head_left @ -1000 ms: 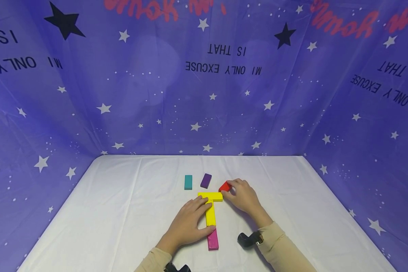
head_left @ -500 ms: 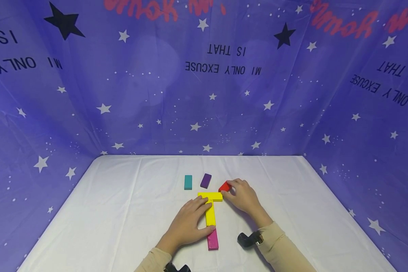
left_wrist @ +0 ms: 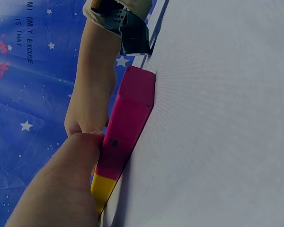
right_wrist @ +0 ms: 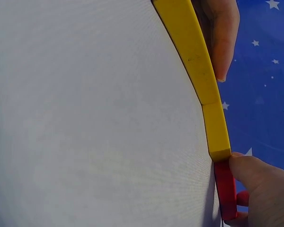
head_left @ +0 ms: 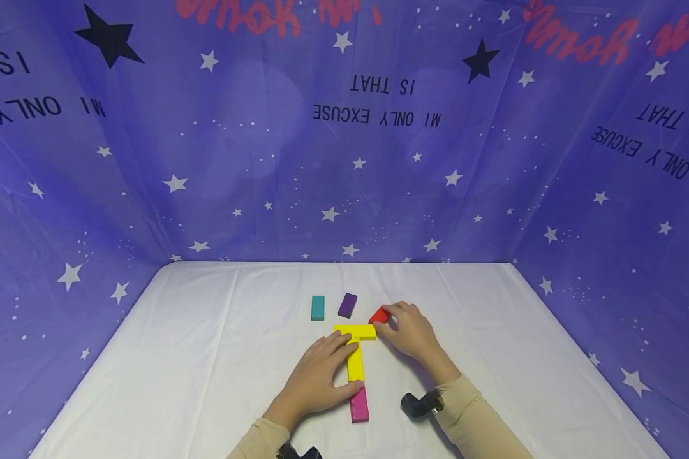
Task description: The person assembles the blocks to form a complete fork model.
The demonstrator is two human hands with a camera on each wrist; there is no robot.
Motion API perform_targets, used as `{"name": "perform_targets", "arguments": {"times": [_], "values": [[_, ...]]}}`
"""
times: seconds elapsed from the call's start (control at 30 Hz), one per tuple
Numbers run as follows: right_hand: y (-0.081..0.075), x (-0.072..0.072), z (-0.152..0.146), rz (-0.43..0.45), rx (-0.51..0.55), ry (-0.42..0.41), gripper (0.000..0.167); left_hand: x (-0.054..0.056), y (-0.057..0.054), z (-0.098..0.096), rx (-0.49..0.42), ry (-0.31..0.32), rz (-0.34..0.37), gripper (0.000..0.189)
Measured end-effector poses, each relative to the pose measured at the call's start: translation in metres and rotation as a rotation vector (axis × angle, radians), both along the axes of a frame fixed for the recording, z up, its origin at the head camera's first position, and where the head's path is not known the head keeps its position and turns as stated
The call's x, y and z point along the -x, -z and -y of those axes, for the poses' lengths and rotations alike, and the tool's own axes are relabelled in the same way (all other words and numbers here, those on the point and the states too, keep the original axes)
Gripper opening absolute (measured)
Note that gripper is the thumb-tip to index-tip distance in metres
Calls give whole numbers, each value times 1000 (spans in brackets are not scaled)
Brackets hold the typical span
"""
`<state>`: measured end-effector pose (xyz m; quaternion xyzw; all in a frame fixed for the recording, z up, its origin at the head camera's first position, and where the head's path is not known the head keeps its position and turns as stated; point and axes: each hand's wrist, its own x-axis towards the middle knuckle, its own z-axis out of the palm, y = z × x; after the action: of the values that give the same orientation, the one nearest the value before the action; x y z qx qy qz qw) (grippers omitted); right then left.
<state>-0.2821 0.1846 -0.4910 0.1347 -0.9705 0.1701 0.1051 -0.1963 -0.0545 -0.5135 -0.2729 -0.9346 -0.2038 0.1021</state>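
Note:
Two yellow blocks meet in a T on the white tabletop: the crosswise yellow block lies at the far end of the lengthwise yellow block. A magenta block continues the stem toward the person. My left hand rests over the yellow pieces, fingertips on top near the joint, thumb at the seam with the magenta block. In the head view my right hand pinches a red block between thumb and fingers, by the crosswise block's right end. The right wrist view has the red block against the yellow end.
A teal block and a purple block lie behind the T, apart from it. Purple star-printed cloth walls the white tabletop at the back and sides. Black wrist devices sit at the cuffs.

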Motion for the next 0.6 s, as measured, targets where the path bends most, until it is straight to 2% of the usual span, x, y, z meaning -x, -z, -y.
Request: {"name": "perform_targets", "arguments": {"times": [0.37, 0.6], "values": [[0, 0, 1, 15, -7, 8, 57, 0, 0, 0, 2, 5, -12, 72], [1, 2, 1, 2, -6, 4, 56, 1, 2, 0, 11, -4, 25, 72]]}}
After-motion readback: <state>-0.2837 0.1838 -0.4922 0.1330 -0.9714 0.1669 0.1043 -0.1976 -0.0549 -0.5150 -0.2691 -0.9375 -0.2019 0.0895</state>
